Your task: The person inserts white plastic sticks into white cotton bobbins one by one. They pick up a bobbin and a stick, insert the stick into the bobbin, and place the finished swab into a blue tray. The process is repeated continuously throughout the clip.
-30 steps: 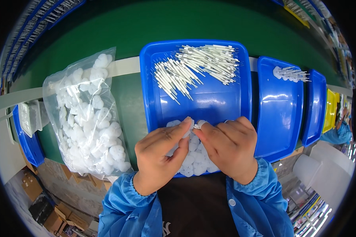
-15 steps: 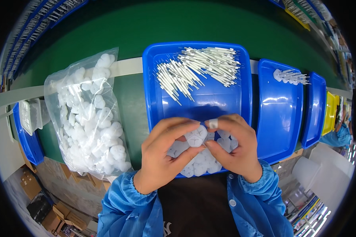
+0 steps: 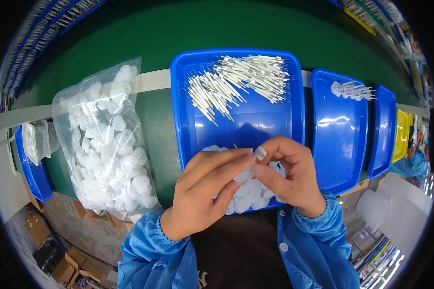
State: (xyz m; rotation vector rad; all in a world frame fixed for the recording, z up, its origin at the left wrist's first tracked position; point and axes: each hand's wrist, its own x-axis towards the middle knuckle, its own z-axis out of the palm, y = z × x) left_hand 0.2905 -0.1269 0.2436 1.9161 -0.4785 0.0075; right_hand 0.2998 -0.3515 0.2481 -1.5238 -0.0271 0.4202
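Over the near end of a large blue tray (image 3: 176, 115), my two hands meet at the fingertips. My left hand (image 3: 205, 190) is closed, fingers bent over a white plastic piece that is mostly hidden behind them. Thumb and index of my right hand (image 3: 294, 176) pinch close to the same spot; what lies between them is too small to make out. A white wrap (image 3: 260, 153) covers the right index fingertip. Below the hands lies a heap of rounded white plastic pieces (image 3: 250, 196). Thin white rods (image 3: 255, 79) with fine metal ends lie at the tray's far end.
Left of the tray, a clear bag (image 3: 108, 144) bulges with similar white pieces. To the right, a second blue tray (image 3: 340, 139) holds several pieces with rods attached (image 3: 352, 90). Beyond stand another blue tray (image 3: 384, 135) and a yellow one (image 3: 401, 135). A co-worker's blue sleeve (image 3: 410, 165) shows at far right.
My left fingers have turned over the white piece, whose grooved round face showed before and is now hidden. My right index finger has bent, and its wrapped tip has tilted.
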